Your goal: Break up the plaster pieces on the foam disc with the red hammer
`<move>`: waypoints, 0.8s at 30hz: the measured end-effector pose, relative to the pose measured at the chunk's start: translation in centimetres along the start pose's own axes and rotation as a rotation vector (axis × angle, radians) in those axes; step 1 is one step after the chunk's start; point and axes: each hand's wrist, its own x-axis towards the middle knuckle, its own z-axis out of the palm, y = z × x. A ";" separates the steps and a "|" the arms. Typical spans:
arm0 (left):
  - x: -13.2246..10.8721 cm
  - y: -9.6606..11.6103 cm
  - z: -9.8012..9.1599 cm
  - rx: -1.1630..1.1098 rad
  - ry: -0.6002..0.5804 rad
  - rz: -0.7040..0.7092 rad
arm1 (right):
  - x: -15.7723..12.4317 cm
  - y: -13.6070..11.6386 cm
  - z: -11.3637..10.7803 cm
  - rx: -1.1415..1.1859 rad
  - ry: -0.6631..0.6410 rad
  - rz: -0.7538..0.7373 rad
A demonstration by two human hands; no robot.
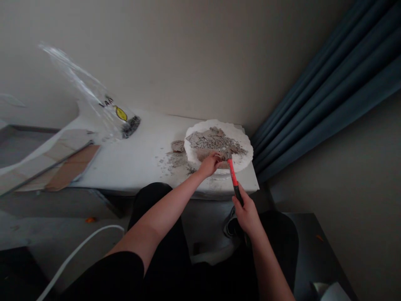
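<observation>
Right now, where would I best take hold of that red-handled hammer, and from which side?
Take its black grip from the near side, as the right hand does: the red handle slants back toward the person, its head down by the rubble.

On the surface (pixel 131 167) in front of you, a round disc (pixel 233 144) carries broken rubble (pixel 213 142). More chips (pixel 173 159) lie just left of it, with a plastic bag (pixel 106 117) farther left. A wall (pixel 156 54) stands behind, a curtain (pixel 313 96) to the right.
</observation>
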 end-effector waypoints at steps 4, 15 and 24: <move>0.0 -0.1 0.0 -0.004 -0.024 -0.015 | 0.0 0.3 0.0 -0.035 0.025 0.005; 0.0 0.4 -0.2 -0.029 -0.028 -0.045 | 0.1 0.5 0.5 -0.035 0.024 0.024; 0.0 0.1 -0.1 -0.021 -0.027 -0.032 | 0.0 1.1 0.9 -0.029 0.019 0.021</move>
